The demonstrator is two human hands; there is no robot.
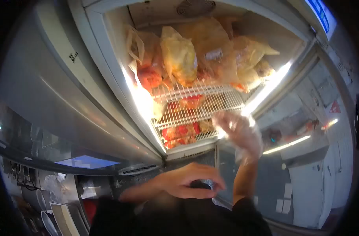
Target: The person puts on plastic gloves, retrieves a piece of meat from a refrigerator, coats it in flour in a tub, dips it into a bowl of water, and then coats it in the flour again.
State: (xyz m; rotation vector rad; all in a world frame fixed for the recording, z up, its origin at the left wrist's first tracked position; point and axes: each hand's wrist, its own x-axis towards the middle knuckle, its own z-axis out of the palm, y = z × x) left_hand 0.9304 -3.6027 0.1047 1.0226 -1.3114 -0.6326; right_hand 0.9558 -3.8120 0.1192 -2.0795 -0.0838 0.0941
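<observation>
Hands: two were in view, and they stood apart from each other.
Left hand: one bare left hand (pixel 191 181) was low, before the dark clothing; its fingers were curved above the thumb, with a dark gap between. I could not tell if it held something.
Right hand: one right hand (pixel 242 133), in one clear glove, was near the right edge of the lower shelves; its fingers were blurred, so I could not tell its grip.
Bags: at least four plastic bags stood above the hands, on the upper shelf; one pale yellow bag (pixel 179 57) was near the middle, and one bag with white label (pixel 211 49) was just beside it.
Wire shelves: two wire shelves (pixel 222 101) were visible.
Red packs: several red packs (pixel 181 131) lay low; I could not count them exactly.
Light strips: two, one on each side; the right light strip (pixel 270 86) shone strongly.
Fan: one fan (pixel 196 6) was at the top.
</observation>
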